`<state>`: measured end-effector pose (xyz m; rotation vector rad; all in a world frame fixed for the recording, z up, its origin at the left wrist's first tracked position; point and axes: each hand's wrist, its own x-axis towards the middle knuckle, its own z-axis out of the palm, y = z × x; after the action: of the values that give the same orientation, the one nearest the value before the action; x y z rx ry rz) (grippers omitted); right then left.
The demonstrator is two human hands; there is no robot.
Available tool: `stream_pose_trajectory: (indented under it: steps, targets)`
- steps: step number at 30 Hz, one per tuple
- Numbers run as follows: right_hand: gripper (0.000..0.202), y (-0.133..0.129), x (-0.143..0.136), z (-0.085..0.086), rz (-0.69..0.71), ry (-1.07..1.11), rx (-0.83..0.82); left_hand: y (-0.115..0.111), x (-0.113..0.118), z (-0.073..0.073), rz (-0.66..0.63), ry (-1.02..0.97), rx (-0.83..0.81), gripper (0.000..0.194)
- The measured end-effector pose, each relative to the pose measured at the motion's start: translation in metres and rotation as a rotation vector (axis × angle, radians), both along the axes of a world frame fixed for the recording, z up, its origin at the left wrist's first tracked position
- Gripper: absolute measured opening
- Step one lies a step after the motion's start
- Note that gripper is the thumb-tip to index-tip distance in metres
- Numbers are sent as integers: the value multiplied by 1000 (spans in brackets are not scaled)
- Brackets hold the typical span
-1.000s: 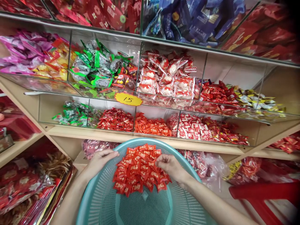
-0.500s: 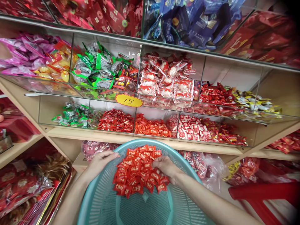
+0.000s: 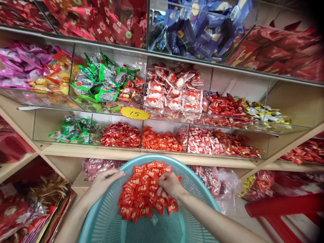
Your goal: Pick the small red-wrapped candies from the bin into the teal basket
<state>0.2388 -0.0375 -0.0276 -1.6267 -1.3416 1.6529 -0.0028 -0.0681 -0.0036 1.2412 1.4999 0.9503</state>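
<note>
A teal plastic basket stands in front of me, with a heap of small red wrapped candies piled toward its far side. My left hand is closed on the basket's left rim, its fingers reaching over the edge. Inside the basket, my right hand rests over the right part of the heap. Its fingers are curled together against the wrappers; what lies between them is hidden.
Beyond the basket, a wooden shelf carries clear bins of colourful wrapped sweets. A yellow price tag reads 15. Plastic bags of sweets lie below the shelf. A red stool is at the right, and red packages at the left.
My right hand has shifted slightly left over the candies, its fingers more curled. My left hand stays on the rim. The whole view has moved a little.
</note>
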Motion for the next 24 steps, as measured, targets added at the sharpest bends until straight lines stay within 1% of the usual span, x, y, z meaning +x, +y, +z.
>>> stream_pose_trajectory:
  steps: [4, 7, 9, 12, 15, 18, 19, 21, 24]
  targets:
    - [12, 0, -2, -10, 17, -39, 89, 2, -1, -1, -7, 12, 1, 28]
    - [13, -2, 1, -9, 20, -86, 146, 3, -1, 0, -13, 15, -4, 30]
    - [15, -2, 7, 0, 44, -128, 220, 4, -1, 0, -15, 17, -9, 31]
    - [22, 8, 20, 28, 121, -183, 387, 7, -4, -6, -12, 36, 15, 29]
    - [25, 38, 34, 60, 201, -266, 577, 8, -7, -13, -27, 29, 15, 28]
    - [21, 82, 41, 82, 226, -466, 751, 8, -7, -15, -29, 27, 16, 28]
    - [19, 96, 40, 86, 221, -557, 789, 8, -7, -14, -29, 24, 17, 28]
    - [15, 119, 34, 91, 196, -752, 802, 8, -6, -12, -22, 16, 13, 29]
    - [17, 137, 15, 93, 158, -928, 736, 9, -6, -11, 5, 24, 2, 30]
